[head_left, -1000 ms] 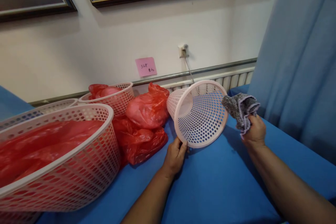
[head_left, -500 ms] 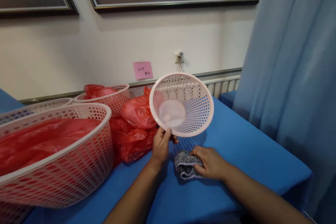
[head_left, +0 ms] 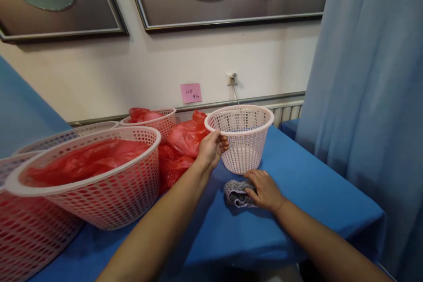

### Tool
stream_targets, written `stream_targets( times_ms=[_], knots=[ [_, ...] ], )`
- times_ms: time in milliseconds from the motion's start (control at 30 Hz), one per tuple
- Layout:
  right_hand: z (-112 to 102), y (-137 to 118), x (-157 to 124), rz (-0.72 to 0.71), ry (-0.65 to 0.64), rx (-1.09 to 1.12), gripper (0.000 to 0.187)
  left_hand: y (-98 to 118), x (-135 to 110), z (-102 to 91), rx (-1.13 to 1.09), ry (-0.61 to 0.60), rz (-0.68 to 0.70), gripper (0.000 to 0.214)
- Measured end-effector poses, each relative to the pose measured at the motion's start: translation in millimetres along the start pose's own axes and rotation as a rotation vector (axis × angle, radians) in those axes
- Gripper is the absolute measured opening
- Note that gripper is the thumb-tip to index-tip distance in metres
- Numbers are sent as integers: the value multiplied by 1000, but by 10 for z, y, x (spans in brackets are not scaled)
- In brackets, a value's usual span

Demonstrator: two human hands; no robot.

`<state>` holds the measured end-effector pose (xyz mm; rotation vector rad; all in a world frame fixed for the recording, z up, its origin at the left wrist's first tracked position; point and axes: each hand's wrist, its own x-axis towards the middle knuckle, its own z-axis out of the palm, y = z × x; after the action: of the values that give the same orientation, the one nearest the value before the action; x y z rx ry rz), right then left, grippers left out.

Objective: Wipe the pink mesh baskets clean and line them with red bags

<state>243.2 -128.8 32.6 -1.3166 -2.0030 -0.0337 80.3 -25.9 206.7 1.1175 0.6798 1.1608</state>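
Note:
A pale pink perforated plastic basket (head_left: 246, 152) stands upright on the blue-covered table, its open mouth facing up. My left hand (head_left: 211, 147) is at the near left of its rim, thumb against the rim and fingers curled below it. Close in front of the basket lies a folded grey speckled cloth (head_left: 235, 193) with a pale edge. My right hand (head_left: 262, 189) grips the cloth's right side between thumb and fingers, down on the table.
A large pink basket (head_left: 132, 189) lined with red plastic stands at left, with other baskets around it. Red plastic bags (head_left: 187, 136) sit left of the small basket. A pink note (head_left: 191, 93) and socket (head_left: 231, 79) are on the wall; a blue curtain (head_left: 357, 75) hangs at right.
The small basket has gone from tilted toward me to upright on the table. My left hand has turned with its rim. My right hand has stayed at the cloth. The view has shifted.

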Motion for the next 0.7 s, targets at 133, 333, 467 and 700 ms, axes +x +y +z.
stream_targets(
  times_ms=[133,333,467,700],
  knots=[
    [-7,113,-42,54,156,76,22,-88,53,-98,92,-3,-24,32],
    [-80,84,-6,140,398,173,19,-540,-297,-764,372,161,86,31],
    [-11,-395,347,22,327,259,19,-869,-639,-1296,549,267,219,19],
    [557,-1276,1327,-96,-240,56,30,-1081,-575,-1624,629,193,307,12]
  ],
)
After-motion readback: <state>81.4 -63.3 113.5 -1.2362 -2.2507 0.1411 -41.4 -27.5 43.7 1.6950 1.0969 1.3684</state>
